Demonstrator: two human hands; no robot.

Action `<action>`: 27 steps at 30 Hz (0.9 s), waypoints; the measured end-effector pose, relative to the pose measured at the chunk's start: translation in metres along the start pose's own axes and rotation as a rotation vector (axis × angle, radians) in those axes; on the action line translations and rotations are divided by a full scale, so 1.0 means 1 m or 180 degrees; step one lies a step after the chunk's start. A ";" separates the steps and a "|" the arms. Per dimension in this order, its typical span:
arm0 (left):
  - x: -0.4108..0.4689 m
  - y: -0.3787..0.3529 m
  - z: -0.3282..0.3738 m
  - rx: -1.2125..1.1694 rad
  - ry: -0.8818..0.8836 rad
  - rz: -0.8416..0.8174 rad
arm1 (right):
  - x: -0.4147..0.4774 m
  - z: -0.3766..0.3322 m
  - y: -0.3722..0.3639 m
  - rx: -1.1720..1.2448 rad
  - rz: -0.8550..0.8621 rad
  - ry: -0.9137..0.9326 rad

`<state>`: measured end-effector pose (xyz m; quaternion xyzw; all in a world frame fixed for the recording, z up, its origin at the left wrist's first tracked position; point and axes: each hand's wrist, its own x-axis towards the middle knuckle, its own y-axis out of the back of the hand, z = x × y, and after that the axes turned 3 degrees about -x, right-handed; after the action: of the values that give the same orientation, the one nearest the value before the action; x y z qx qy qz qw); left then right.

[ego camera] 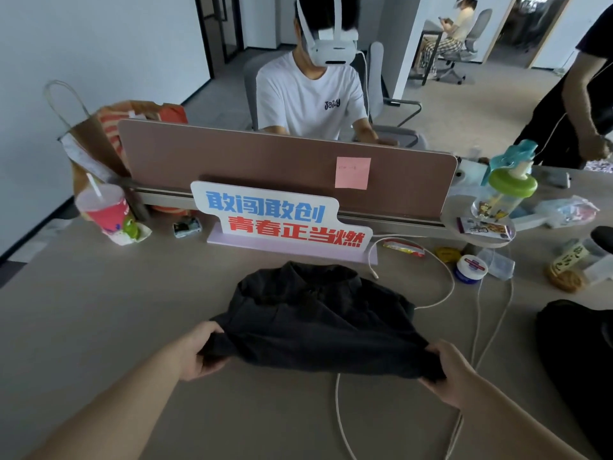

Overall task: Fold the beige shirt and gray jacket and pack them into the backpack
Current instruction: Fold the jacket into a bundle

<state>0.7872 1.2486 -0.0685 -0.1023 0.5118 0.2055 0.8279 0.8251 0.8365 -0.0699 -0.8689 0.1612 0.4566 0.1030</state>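
Observation:
A dark gray jacket (318,317) lies bunched on the desk in front of me, its collar pointing away. My left hand (199,351) grips the jacket's near left corner. My right hand (449,373) grips its near right corner, and that near edge is lifted a little off the desk. A black backpack (577,353) sits at the desk's right edge, partly cut off by the frame. No beige shirt is in view.
White cables (444,293) loop over the desk (99,310) to the right of the jacket and under it. A slogan sign (282,220) and a pink divider (265,161) stand behind. A drink cup (106,207), a bottle (507,190) and small clutter line the far side. Other people sit and stand beyond.

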 end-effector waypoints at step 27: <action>0.072 -0.171 0.010 0.4561 -0.2176 -0.0008 | 0.081 -0.015 -0.063 -0.0017 0.0302 -0.0094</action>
<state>0.8993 1.1163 -0.1354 0.5236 0.2368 -0.1547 0.8037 0.9034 0.8750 -0.1263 -0.8537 0.1994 0.4742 0.0814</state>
